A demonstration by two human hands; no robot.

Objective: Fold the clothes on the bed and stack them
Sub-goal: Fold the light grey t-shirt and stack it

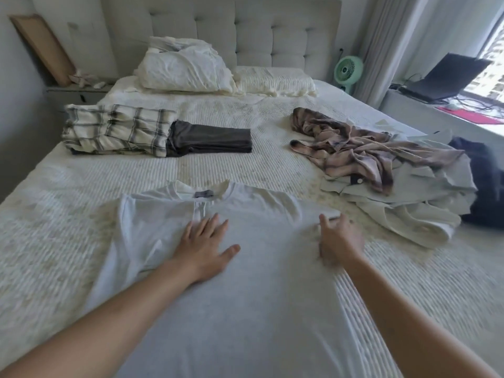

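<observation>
A white T-shirt [245,296] lies spread flat on the bed [54,227] in front of me, collar pointing away, left sleeve folded inward. My left hand [204,249] rests flat on its chest, fingers apart. My right hand [339,241] grips the shirt's right sleeve edge. At the far left sit a folded plaid garment [114,129] and a folded dark grey garment [212,137] side by side. On the right lies an unfolded heap: a brown plaid shirt [360,148] over a pale grey garment [403,203], with a dark navy garment [480,181] at the bed's edge.
Pillows [185,66] are piled against the tufted headboard [245,31]. A green fan [347,69] stands beside the bed at the right. A laptop [441,77] and cables sit on a ledge by the window. A nightstand [79,91] is at the far left.
</observation>
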